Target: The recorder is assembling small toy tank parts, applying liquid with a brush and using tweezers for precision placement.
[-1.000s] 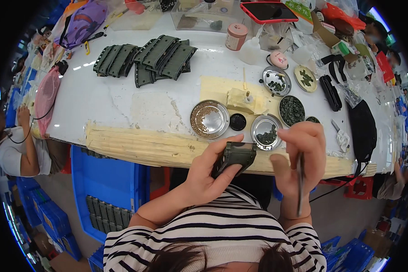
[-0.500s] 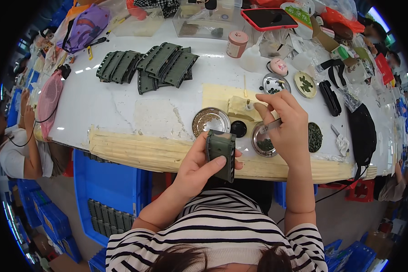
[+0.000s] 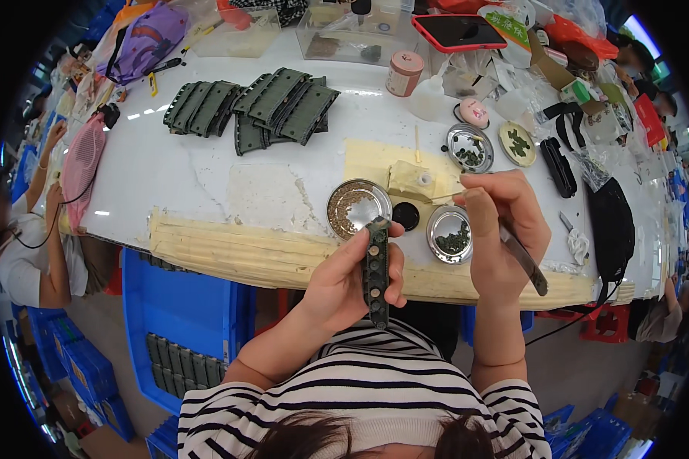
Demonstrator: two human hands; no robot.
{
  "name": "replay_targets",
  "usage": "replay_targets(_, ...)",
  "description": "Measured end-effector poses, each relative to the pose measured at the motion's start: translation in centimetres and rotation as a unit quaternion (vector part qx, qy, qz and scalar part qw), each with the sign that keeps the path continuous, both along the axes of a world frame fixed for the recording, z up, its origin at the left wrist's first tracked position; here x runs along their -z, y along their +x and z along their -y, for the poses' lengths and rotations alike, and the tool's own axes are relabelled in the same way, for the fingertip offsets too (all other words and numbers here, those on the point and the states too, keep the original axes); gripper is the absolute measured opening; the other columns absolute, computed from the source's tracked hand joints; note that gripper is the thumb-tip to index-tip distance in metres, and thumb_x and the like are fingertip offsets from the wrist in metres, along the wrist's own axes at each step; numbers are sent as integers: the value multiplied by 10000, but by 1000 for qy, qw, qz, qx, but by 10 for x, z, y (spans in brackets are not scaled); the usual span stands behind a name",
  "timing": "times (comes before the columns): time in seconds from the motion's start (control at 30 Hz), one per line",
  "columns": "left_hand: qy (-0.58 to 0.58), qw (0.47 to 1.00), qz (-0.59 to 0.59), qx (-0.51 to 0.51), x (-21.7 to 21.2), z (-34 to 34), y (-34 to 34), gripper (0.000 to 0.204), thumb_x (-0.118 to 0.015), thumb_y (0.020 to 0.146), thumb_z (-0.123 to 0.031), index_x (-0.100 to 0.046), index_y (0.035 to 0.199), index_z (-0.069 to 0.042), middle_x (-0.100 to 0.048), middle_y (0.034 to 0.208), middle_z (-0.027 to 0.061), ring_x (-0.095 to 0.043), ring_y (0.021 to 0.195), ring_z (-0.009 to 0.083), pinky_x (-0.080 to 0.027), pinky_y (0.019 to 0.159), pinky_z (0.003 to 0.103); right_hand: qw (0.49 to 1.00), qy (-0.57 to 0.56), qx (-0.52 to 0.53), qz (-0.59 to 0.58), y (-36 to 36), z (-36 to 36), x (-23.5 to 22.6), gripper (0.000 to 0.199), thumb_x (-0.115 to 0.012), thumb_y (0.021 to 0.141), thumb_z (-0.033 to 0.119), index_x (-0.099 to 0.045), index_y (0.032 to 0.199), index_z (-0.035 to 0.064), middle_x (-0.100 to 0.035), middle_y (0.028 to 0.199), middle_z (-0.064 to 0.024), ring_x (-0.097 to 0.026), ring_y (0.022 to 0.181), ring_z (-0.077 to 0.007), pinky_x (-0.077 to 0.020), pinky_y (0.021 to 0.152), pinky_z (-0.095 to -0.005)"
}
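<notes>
My left hand [image 3: 350, 277] grips a narrow dark green strip [image 3: 375, 269] with a row of small round studs, held upright on edge in front of my chest. My right hand [image 3: 501, 229] pinches a thin stick-like tool [image 3: 522, 256] whose pale tip [image 3: 444, 197] points left, toward a small glue-like bottle on a yellow sheet [image 3: 409, 177]. Just beyond the strip sit a round metal dish of tiny brown parts [image 3: 357, 205], a black lid [image 3: 406, 216] and a metal dish of dark green bits [image 3: 449, 235].
Stacks of dark green strips [image 3: 253, 109] lie at the back of the white table [image 3: 207, 183]. More small dishes [image 3: 469, 148], a pink jar [image 3: 403, 73], a red phone [image 3: 455, 30] and bags crowd the right. Blue crates [image 3: 184, 321] stand below; another person sits at left [image 3: 23, 252].
My left hand has turned the strip from flat to upright on edge. My right hand has lifted from the dishes and moved right, the tool tip now by the yellow sheet.
</notes>
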State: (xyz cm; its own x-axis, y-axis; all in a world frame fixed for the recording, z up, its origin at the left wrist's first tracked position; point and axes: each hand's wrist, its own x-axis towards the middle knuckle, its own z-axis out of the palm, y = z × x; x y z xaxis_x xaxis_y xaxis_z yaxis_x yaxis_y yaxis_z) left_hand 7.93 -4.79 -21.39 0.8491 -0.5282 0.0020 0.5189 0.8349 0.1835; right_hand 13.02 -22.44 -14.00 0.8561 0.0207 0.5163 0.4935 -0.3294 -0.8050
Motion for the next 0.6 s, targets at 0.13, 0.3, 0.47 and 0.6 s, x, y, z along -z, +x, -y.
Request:
replay_targets(0.13,-5,1000,-5,13,-1,3,0,426,-284,1041,-346,-431,1293,-35,-567,907,104,-615,740,205,-552,747,388,958,212,-144,-132,-14,-11,10,163,-571,943,89,-547,1020,-53,-593,919,-76,-673,843,-155,-531,719,-229)
replay_targets(0.3,8,1000,-15,18,0,3,-2,419,-290,1040,-352,-443,1295,-57,-573,907,104,-614,735,208,-552,740,386,943,243,-161,-162,-15,-15,14,164,-561,951,105,-545,1002,-50,-610,907,-81,-691,790,-181,-551,669,-233)
replay_targets(0.47,25,999,-23,19,-2,3,-3,411,-295,1040,-356,-458,1279,-65,-579,907,106,-618,736,216,-554,739,386,952,220,-158,-146,-15,-16,15,137,-557,949,81,-551,997,-47,-620,895,-76,-695,796,-174,-533,663,-215)
replay_targets(0.6,27,999,-23,20,-2,3,-3,407,-298,1040,-357,-464,1273,-68,-584,906,108,-619,739,218,-552,739,387,952,217,-159,-143,-15,-16,15,121,-550,948,66,-553,998,-44,-627,888,-74,-697,804,-171,-527,657,-209)
